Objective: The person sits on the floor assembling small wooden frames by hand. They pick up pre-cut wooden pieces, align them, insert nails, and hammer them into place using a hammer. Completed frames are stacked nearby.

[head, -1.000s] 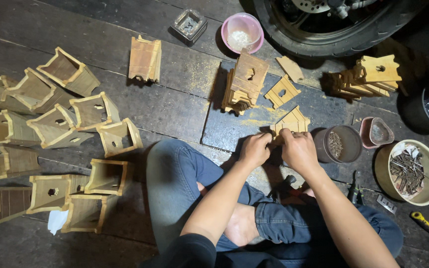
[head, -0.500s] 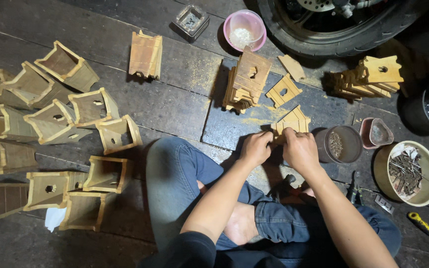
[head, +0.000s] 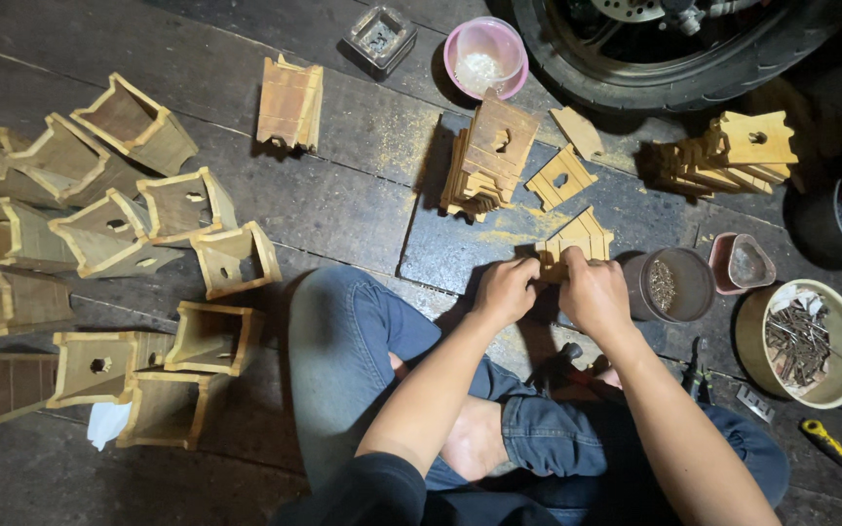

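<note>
Far left of the fingers, finished wooden boxes (head: 109, 234) lie grouped aside. Left hand (head: 505, 290) and right hand (head: 594, 292) – fingers clamped together – press a slatted wooden piece (head: 575, 239) steady against the floor (head: 343, 195); beyond the right fingers, a bowl of nails (head: 803, 341) sits within reach.

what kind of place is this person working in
Probably a home workshop on a wooden floor, perhaps a garage. Small wooden boxes lie about, a bowl of nails sits nearby, and a motorbike tyre stands close by.
</note>
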